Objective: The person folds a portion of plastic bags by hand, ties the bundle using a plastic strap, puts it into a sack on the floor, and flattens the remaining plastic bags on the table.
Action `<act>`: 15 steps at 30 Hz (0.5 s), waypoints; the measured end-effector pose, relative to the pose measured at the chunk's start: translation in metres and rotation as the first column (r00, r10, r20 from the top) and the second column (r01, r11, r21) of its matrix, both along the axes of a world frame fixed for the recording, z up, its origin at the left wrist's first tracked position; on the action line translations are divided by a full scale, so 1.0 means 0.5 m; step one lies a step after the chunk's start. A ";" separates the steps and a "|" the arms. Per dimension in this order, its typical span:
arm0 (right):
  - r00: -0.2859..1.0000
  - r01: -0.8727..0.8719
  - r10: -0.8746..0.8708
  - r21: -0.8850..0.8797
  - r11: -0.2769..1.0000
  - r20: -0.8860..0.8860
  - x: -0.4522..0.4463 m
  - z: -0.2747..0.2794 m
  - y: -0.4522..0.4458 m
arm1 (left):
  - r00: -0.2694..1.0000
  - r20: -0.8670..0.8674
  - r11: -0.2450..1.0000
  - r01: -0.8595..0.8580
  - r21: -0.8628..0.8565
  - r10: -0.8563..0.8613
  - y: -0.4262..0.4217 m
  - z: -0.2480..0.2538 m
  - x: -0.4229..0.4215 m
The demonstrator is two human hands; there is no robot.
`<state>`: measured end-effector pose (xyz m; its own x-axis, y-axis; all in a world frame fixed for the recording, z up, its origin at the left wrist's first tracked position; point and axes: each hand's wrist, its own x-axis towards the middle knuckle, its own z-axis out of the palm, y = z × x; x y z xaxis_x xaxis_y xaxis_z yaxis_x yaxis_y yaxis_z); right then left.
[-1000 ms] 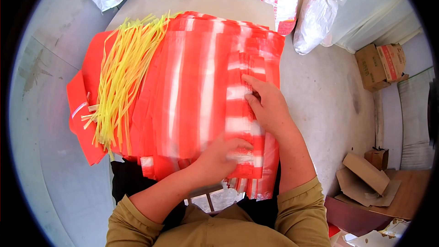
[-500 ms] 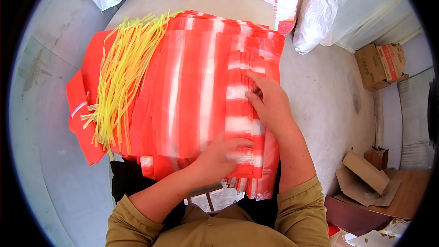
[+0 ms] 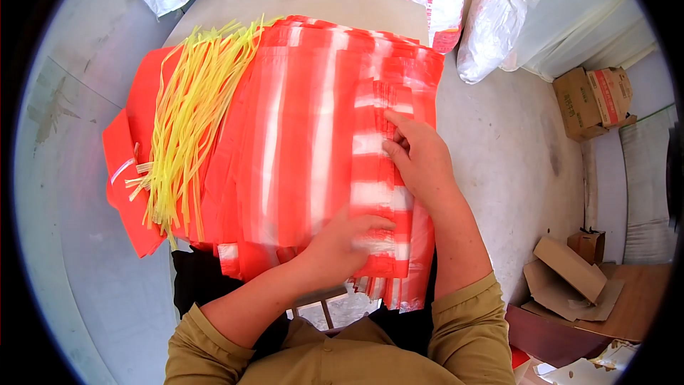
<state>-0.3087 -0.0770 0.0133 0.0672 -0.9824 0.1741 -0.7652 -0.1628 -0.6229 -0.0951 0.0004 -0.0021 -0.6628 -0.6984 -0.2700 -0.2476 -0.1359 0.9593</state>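
A wide pile of red plastic sheets with white stripes covers most of the table in front of me. On its right part lies a narrower folded red and white stack. My right hand pinches the right edge of this stack between thumb and fingers. Lower down, my left hand rests on the stack's lower left side, palm down with its fingers apart. A bundle of thin yellow strips lies across the left part of the pile.
The beige tabletop shows beyond the pile. White printed sacks and a white plastic bag stand behind it. Cardboard boxes are at the right, and an opened carton lies at the lower right.
My right hand has shifted slightly to the right along the folded stack's edge since the earliest frame. My left hand has stayed in place.
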 end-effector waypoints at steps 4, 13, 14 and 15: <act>1.000 -0.006 0.006 -0.009 1.000 -0.006 -0.001 -0.001 -0.001 | 1.000 -0.001 1.000 0.004 -0.024 -0.004 0.001 -0.008 0.000; 0.999 -0.008 0.007 -0.035 0.999 -0.036 -0.001 -0.005 -0.005 | 1.000 -0.011 0.999 -0.003 -0.044 0.003 0.003 -0.011 0.000; 0.999 -0.004 0.002 -0.036 0.999 -0.037 -0.001 -0.005 -0.006 | 1.000 -0.010 0.999 -0.005 -0.042 0.005 0.003 -0.011 0.000; 0.999 0.001 -0.002 -0.031 1.000 -0.038 0.000 -0.005 -0.006 | 1.000 -0.009 0.999 -0.007 -0.040 0.007 0.003 -0.011 0.000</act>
